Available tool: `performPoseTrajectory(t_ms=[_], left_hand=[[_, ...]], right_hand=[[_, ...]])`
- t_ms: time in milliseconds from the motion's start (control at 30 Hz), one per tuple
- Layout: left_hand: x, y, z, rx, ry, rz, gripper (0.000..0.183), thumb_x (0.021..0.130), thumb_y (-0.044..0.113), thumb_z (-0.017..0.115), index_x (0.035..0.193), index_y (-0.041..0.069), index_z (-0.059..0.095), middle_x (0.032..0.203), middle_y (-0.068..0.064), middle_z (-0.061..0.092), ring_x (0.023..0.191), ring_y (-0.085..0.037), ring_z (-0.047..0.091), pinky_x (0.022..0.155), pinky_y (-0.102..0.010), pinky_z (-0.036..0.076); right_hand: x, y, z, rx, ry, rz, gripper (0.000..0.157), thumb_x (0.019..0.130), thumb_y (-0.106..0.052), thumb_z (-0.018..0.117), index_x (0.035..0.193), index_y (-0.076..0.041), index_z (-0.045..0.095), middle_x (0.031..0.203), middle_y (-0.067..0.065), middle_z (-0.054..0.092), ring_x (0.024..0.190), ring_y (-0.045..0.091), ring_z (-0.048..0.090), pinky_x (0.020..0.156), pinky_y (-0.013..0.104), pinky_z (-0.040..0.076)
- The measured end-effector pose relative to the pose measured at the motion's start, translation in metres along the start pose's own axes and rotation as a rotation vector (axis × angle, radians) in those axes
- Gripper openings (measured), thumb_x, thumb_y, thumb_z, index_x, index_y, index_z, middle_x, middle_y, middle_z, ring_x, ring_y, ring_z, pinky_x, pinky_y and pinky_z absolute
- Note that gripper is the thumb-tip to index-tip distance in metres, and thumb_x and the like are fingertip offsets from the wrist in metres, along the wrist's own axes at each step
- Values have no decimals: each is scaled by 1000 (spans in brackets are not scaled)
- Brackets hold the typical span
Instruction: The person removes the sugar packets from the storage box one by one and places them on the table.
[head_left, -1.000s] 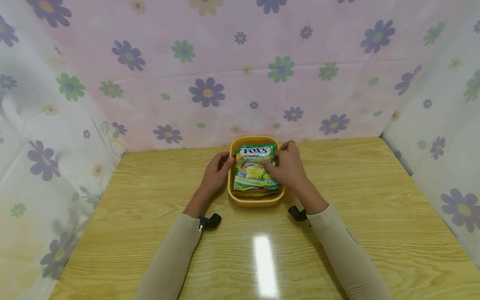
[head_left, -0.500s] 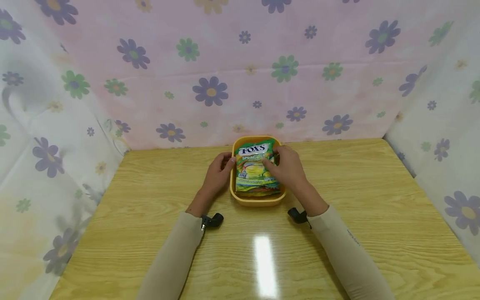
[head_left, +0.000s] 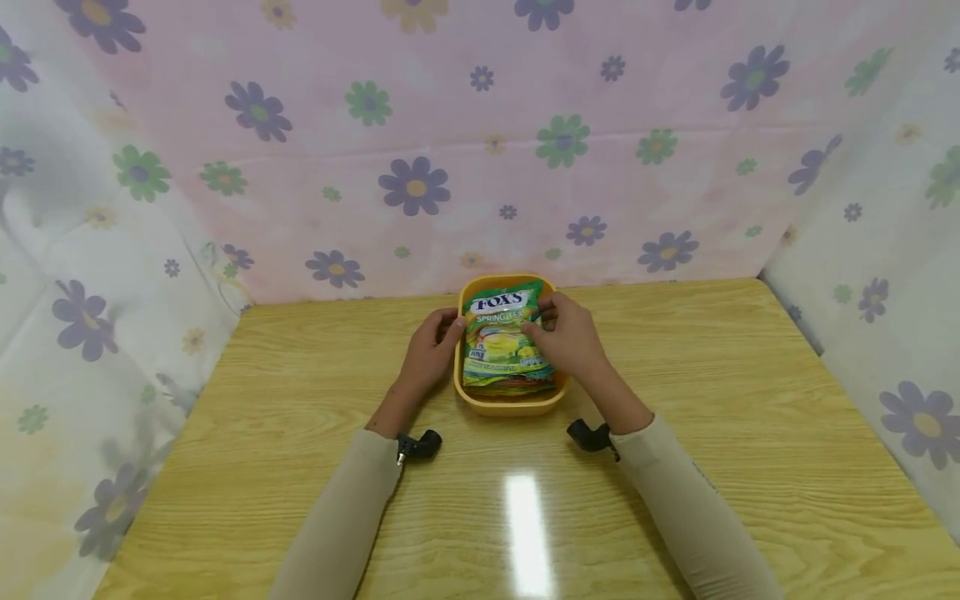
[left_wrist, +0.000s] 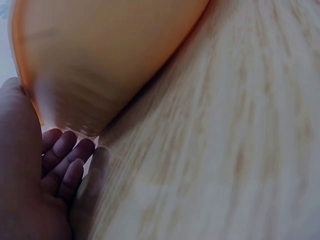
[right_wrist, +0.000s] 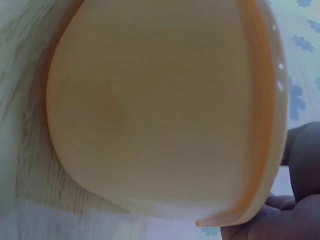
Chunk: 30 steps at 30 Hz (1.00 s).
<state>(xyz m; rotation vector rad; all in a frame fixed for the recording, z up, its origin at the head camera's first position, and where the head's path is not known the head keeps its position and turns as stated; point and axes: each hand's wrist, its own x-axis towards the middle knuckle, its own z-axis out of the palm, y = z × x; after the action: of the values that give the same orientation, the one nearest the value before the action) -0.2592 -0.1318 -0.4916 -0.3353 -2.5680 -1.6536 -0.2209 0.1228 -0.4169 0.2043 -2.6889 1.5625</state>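
Observation:
A yellow plastic tub point(head_left: 512, 409) stands on the table near the back wall. Inside it lies a stack of candy bags, the top one a green and yellow FOX'S Spring Tea candy bag point(head_left: 497, 342). My left hand point(head_left: 431, 348) holds the tub's left side, thumb at the rim; in the left wrist view its fingers point(left_wrist: 65, 155) bend against the outer wall. My right hand point(head_left: 573, 337) reaches over the right rim and pinches the top bag's right edge, thumb on its front. Those fingertips are partly hidden. The right wrist view is mostly the tub's outer wall point(right_wrist: 160, 110).
The wood-grain table point(head_left: 712, 367) spreads out on both sides of the tub. Flower-patterned cloth point(head_left: 491, 179) hangs behind it and at the left and right. A bright light reflection lies on the table in front. Black wrist cameras point(head_left: 588, 435) sit on both wrists.
The top candy bag has shifted slightly left and tilted in the tub, and my right hand has moved left with it. My left hand stays at the tub's left side.

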Motion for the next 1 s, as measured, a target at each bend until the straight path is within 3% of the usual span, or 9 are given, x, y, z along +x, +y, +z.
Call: performPoseTrajectory(t_ms=[267,567,733,1000], left_hand=[[1,-2,0,4,7,2,54,111,49,52,146,9,58,135,-11,65,120,-27,64,104,-48,52],[1,-3,1,14,-3,18,54,112,49,51,147,8,58,132,-11,66,117,-27,64,102,-48,52],[1,-2,1,17,-1,18,54,112,49,51,147,7,58,132,-12,66,118,-28,63,103,-49,52],[1,0,1,29,-2,3,55,112,48,50,147,7,57,133,-12,65,119,-28,63,105,-48,52]], right_hand=[[0,-3,-1,148,-6,64,33,103,-8,67,132,6,58,125,23,66,117,37,68,91,45,59],[2,-2,-6,231,19,80,31,103,-3,66,131,6,58,118,22,66,99,30,69,74,29,55],[4,-1,-11,252,39,78,30,103,-2,65,131,6,58,117,22,65,93,27,67,72,28,54],[7,4,-17,244,65,89,29,103,-2,64,130,6,57,118,22,67,103,32,70,74,29,54]])
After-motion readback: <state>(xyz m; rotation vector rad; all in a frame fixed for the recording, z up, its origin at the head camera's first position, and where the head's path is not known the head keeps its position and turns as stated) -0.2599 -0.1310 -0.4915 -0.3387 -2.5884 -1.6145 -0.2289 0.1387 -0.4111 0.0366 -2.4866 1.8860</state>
